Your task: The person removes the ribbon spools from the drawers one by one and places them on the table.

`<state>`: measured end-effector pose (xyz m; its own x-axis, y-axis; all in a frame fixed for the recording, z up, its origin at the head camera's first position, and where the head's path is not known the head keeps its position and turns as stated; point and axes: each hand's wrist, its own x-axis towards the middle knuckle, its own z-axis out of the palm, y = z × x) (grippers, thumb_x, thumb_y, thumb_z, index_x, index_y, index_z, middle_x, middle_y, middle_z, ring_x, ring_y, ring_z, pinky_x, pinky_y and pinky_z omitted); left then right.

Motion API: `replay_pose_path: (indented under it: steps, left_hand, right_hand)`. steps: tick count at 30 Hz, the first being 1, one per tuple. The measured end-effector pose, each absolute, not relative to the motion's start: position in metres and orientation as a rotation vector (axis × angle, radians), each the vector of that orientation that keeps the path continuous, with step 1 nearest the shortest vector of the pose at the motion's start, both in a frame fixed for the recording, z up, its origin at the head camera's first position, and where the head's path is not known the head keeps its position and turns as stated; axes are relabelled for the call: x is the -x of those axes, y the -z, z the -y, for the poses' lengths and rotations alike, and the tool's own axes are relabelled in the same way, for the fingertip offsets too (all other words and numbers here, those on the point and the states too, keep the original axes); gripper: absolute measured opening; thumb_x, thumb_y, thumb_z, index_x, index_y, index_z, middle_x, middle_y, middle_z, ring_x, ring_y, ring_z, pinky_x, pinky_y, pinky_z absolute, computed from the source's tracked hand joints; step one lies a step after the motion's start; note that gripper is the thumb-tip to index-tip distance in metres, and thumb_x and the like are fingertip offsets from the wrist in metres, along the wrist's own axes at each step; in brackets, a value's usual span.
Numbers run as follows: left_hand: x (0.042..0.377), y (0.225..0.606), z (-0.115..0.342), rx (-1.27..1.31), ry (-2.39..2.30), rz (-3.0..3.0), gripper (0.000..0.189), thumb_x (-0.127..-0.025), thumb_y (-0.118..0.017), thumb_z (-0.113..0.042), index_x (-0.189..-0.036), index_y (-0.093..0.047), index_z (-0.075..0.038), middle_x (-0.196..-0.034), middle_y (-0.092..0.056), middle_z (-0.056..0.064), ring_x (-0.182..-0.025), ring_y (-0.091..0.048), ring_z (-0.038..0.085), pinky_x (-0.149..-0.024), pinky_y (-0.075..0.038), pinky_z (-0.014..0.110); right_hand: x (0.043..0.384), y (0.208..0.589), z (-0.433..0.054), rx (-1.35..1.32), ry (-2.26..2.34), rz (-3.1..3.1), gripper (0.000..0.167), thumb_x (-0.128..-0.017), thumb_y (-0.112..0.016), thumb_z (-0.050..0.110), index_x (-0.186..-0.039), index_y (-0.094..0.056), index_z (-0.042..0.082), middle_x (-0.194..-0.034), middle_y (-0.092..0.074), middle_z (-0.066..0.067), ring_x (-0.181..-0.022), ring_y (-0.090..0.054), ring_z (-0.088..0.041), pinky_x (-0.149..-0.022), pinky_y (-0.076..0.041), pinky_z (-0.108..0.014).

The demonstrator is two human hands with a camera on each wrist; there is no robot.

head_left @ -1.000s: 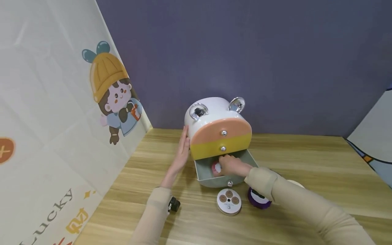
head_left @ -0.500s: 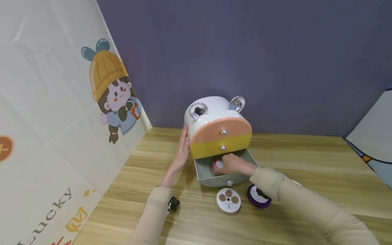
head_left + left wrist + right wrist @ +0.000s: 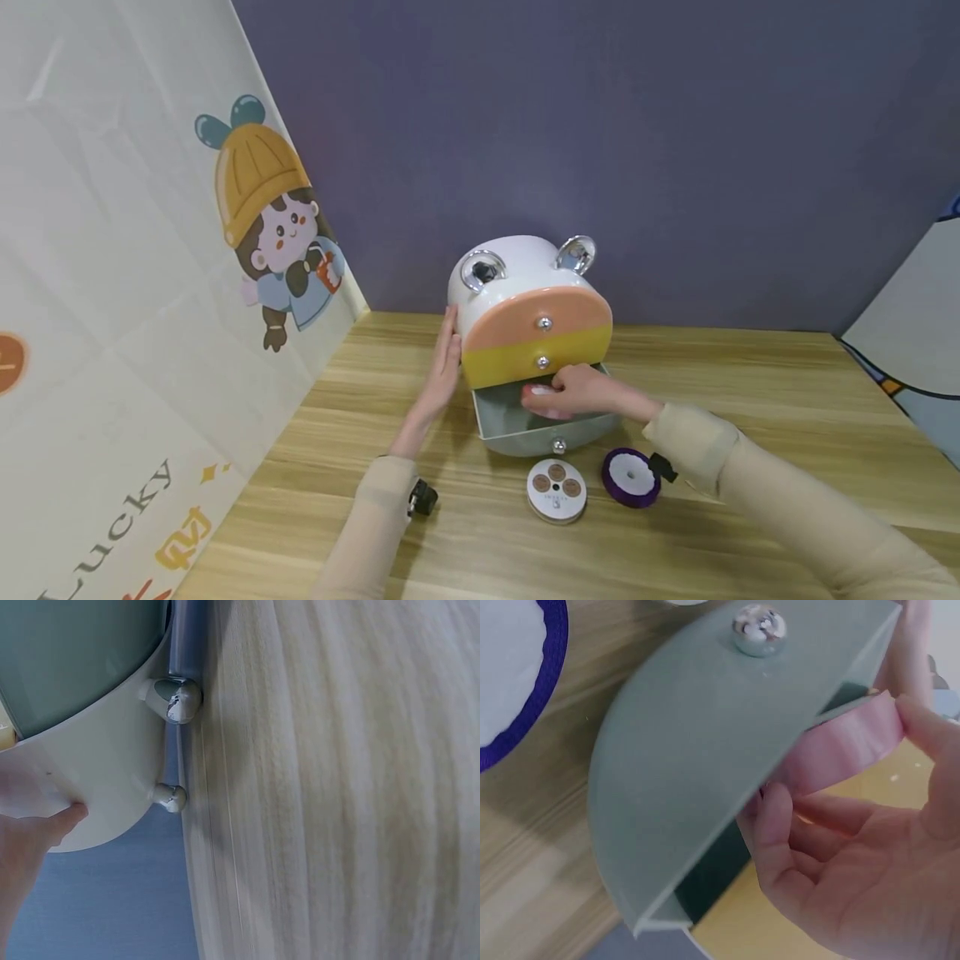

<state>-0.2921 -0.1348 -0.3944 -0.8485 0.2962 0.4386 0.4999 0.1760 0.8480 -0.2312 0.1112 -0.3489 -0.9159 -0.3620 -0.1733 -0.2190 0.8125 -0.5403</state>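
A small white drawer cabinet with silver ears has an orange front and a yellow drawer, both closed. Its bottom grey-green drawer is pulled out. My left hand rests with fairly straight fingers against the cabinet's left side; the thumb shows in the left wrist view. My right hand pinches a pink ribbon roll between thumb and fingers, at the drawer's opening. In the right wrist view the roll is tilted, partly hidden behind the drawer's front wall.
On the wooden table, a white spool with brown circles lies before the drawer. A purple ribbon roll lies to its right, near my right wrist's black camera. A purple-grey wall stands behind the cabinet.
My right hand has shifted slightly up and right with the pink ribbon roll, and its forearm has swung right, uncovering the purple roll. My left hand stays against the cabinet.
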Motion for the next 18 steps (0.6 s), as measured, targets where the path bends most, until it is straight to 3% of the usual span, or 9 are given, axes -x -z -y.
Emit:
replay_pose_path:
  steps: [6, 11, 15, 18]
  left_hand:
    - [0.292, 0.394, 0.135, 0.791, 1.759, 2.279, 0.054, -0.109, -0.023, -0.012, -0.160, -0.008, -0.005, -0.168, 0.001, 0.019, -0.155, 0.003, 0.038, -0.125, -0.003, 0.060]
    - [0.292, 0.393, 0.135, 0.786, 1.784, 2.286, 0.054, -0.108, -0.022, -0.012, -0.160, -0.007, -0.006, -0.168, 0.004, 0.018, -0.156, 0.004, 0.037, -0.125, -0.002, 0.061]
    - [0.294, 0.396, 0.135, 0.779, 1.810, 2.269, 0.054, -0.109, -0.022, -0.013, -0.160, -0.006, -0.005, -0.168, 0.003, 0.018, -0.155, 0.005, 0.037, -0.125, -0.001, 0.060]
    - [0.304, 0.407, 0.133, 0.771, 1.797, 2.255, 0.054, -0.109, -0.021, -0.017, -0.161, -0.006, -0.010, -0.169, 0.001, 0.013, -0.156, 0.005, 0.034, -0.126, -0.001, 0.057]
  right_hand:
    - [0.222, 0.339, -0.130, 0.498, 0.811, -2.732, 0.043, -0.091, -0.066, 0.046, -0.063, -0.052, 0.016, -0.060, -0.054, 0.006, -0.057, -0.049, -0.008, -0.054, -0.040, -0.021]
    - [0.212, 0.333, -0.156, 0.544, 0.822, -2.860, 0.032, -0.087, -0.071, 0.042, -0.086, -0.066, 0.011, -0.079, -0.065, 0.000, -0.071, -0.055, -0.011, -0.058, -0.044, -0.022]
    - [0.198, 0.330, -0.179, 0.520, 0.850, -2.938, 0.049, -0.083, -0.076, 0.040, -0.114, -0.068, 0.004, -0.100, -0.071, -0.009, -0.087, -0.063, -0.018, -0.067, -0.051, -0.026]
    - [0.186, 0.329, -0.197, 0.467, 0.870, -2.976, 0.062, -0.081, -0.078, 0.039, -0.127, -0.063, 0.001, -0.109, -0.071, -0.014, -0.096, -0.065, -0.024, -0.072, -0.053, -0.029]
